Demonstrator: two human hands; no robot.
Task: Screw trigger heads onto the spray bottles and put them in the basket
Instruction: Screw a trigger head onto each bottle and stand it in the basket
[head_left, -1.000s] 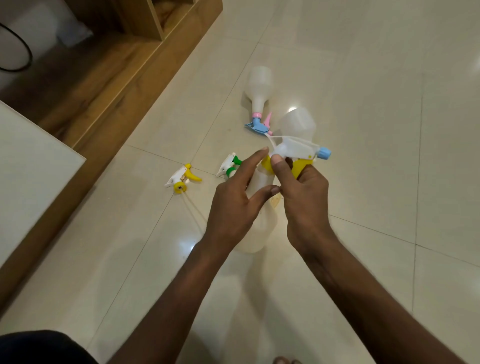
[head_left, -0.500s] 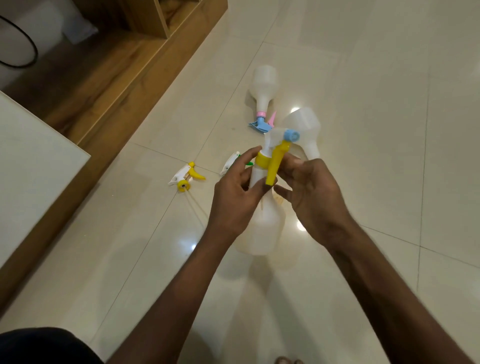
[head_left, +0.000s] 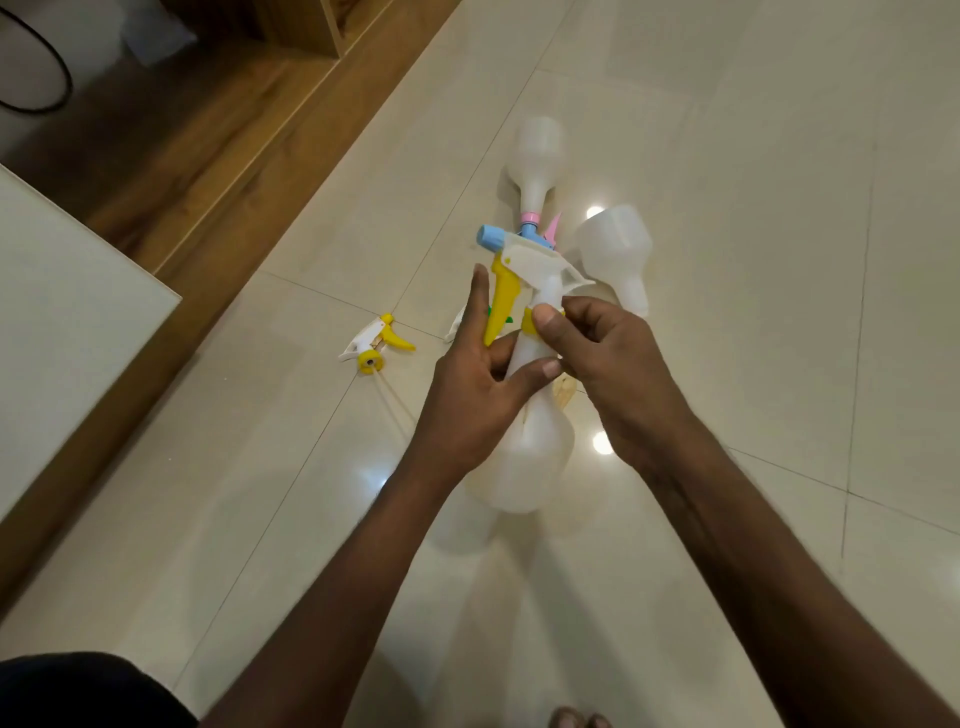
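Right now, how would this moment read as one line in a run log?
step: screwing trigger head onto bottle | left hand: holds bottle neck | right hand: pinches yellow collar | floor: loose yellow trigger | basket: unseen

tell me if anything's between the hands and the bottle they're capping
Nothing visible. The left hand grips the bottle at its neck, and the right hand pinches the yellow collar of the trigger head. No basket is in view.
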